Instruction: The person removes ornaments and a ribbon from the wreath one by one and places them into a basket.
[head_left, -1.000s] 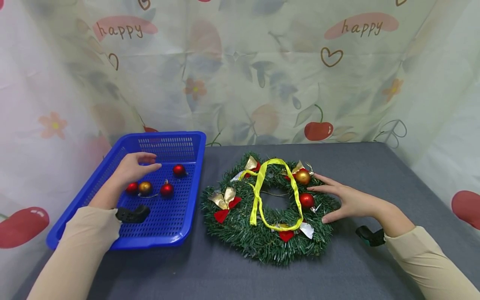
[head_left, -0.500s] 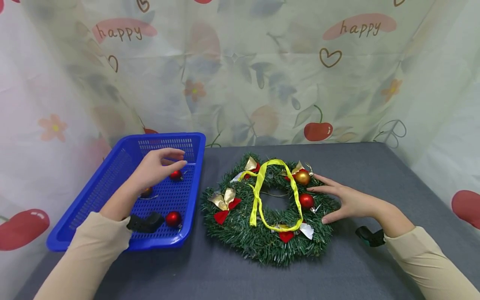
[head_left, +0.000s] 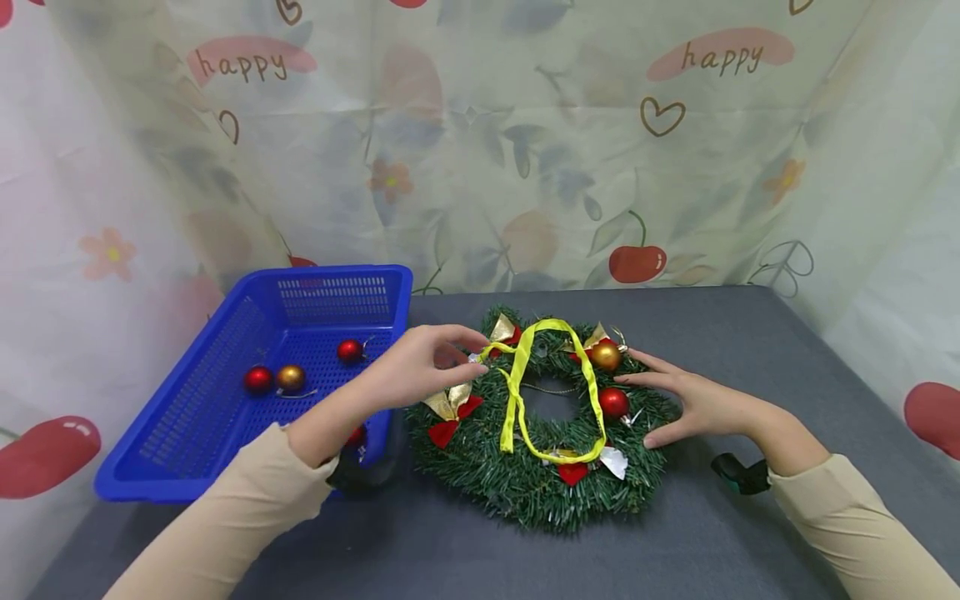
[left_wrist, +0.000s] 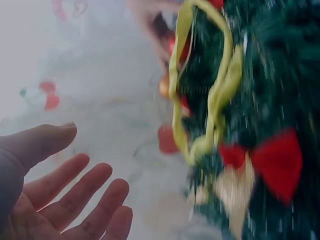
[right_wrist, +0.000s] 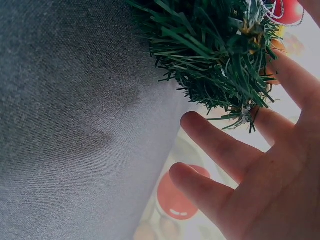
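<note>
Grey cloth-covered table (head_left: 720,333) stood before a printed curtain (head_left: 480,150) with cherries, hearts and the word "happy".

Head view. Item: green tinsel wreath (head_left: 536,479), lying flat at table centre, dressed with a yellow ribbon loop (head_left: 517,400), gold-and-red bows (head_left: 450,408), a gold bauble (head_left: 605,356) and a red bauble (head_left: 613,402). Item: blue perforated basket (head_left: 187,392), at the left just beside the wreath, holding two red baubles (head_left: 349,351) (head_left: 258,380) and a gold one (head_left: 290,377); a further red bauble showed partly behind the left forearm. Left hand (head_left: 416,371) lay over the wreath's upper-left rim, fingertips drawn together close by a silvery end near the ribbon; whether it pinched anything could not be told from this view. Right hand (head_left: 693,404) rested on the wreath's right edge, fingers spread flat, holding nothing.

Left wrist view, blurred. Left hand (left_wrist: 55,200) showed palm up with fingers straight and loosely parted, empty; ribbon (left_wrist: 210,100) and a red bow (left_wrist: 275,160) lay to its right, apart from the fingers. The wreath thus lay directly ahead of the left fingertips, this hand being nearer the ribbon.

Right wrist view. Right hand (right_wrist: 260,175) had fingers spread, touching the wreath's needle tips (right_wrist: 215,50) at the table's grey surface (right_wrist: 65,115).
</note>
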